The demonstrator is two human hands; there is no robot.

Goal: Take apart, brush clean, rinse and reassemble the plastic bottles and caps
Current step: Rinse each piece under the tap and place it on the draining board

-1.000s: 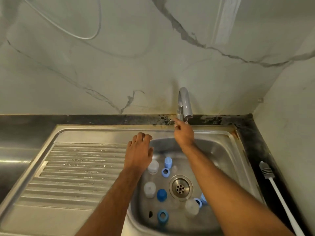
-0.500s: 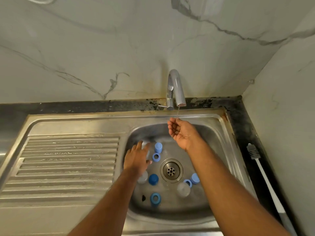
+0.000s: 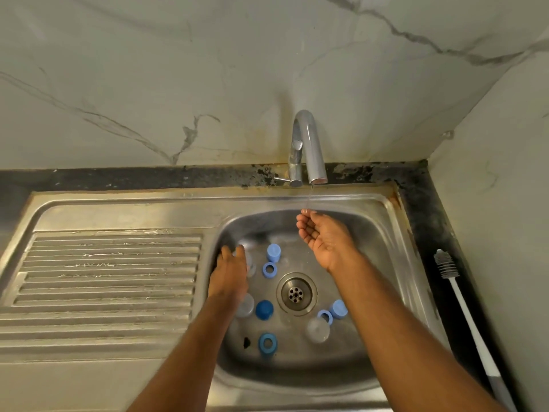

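Presently the right hand (image 3: pixel 325 237) is cupped, holding nothing, under the chrome tap's (image 3: pixel 306 147) thin stream; the left hand (image 3: pixel 230 273), fingers relaxed, reaches toward a clear plastic bottle (image 3: pixel 249 263). Risk: wet hands may fumble it, knocking the loose blue caps (image 3: pixel 273 252) toward the steel drain (image 3: pixel 296 293).

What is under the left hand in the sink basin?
A clear bottle shows past the left hand, mostly covered by its fingers; another clear bottle lies by the wrist. Whether the fingers touch the first cannot be told.

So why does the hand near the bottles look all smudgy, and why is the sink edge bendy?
In the head view the left hand is smeared by motion blur, while the right hand under the tap looks sharper; the wide-angle lens bows the sink rim, and light glares off the draining board.
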